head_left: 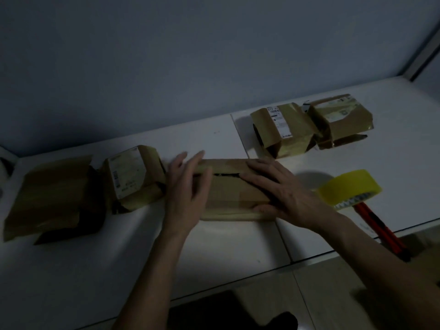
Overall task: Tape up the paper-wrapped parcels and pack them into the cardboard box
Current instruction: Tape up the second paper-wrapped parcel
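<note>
Paper-wrapped parcel (234,190) — left hand (188,186), right hand (276,189) pressing flat.

We see two bare forearms reaching in from the bottom edge, with no sleeves, watch or rings visible. The left hand (188,186) and the right hand (276,191) are ungloved, with slender fingers and short nails.

Two parcels (78,186) lie left of the middle parcel (234,190). Two more parcels (309,126) sit behind it to the right. The tape roll (350,188) lies right of it.
</note>
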